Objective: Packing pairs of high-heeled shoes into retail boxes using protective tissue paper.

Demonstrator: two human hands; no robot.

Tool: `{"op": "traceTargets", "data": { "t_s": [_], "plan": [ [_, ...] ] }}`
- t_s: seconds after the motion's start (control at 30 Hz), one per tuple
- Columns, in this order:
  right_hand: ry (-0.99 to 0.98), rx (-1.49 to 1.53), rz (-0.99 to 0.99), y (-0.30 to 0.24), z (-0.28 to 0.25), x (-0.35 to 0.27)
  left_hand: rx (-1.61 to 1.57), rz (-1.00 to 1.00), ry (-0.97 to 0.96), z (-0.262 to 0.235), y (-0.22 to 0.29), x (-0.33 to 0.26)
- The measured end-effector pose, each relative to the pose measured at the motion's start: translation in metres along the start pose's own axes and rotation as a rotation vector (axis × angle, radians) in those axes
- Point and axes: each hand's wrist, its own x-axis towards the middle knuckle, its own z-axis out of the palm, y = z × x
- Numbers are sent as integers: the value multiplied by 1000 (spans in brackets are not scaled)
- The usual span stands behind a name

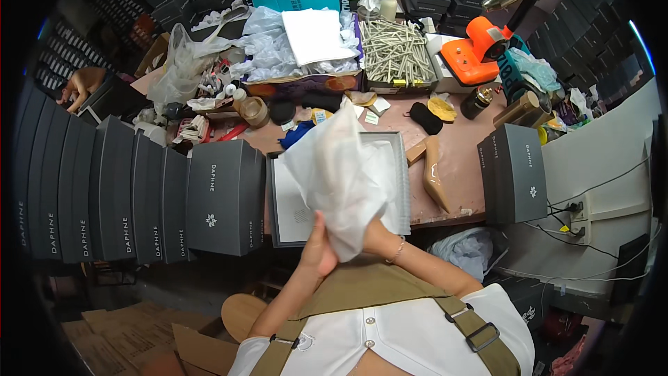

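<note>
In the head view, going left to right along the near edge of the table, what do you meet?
Row of upright dark grey shoe boxes → open grey box with white tissue paper held over it by the left hand and right hand → beige high-heeled shoe → single dark grey shoe box.

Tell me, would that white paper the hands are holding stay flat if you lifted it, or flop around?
Probably flop. The white tissue paper is crumpled and bunched where the left hand and right hand grip it, so it looks thin and soft. It likely weighs very little, since it stands up from a pinch. It might tear easily if tugged over the open grey box.
</note>
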Motion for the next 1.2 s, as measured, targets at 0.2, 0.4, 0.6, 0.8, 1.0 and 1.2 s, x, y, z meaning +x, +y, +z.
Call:
{"op": "traceTargets", "data": {
  "t_s": [0.2,0.4,0.6,0.8,1.0,1.2],
  "plan": [
    [-234,77,175,-24,-42,-27,-76,228,208,-10,22,29],
    [541,983,504,11,-98,-61,912,740,183,19,-41,59],
    [1059,1340,623,49,-134,-124,1515,313,-339,34,-47,136],
    [857,1069,558,52,-144,-124,1752,13,-7,17,-3,256],
    [257,926,712,92,-75,-41,1470,806,-19,100,107,166],
    [72,-90,361,127,-8,-23,1606,1048,215,84,127,100]
  ]
}}
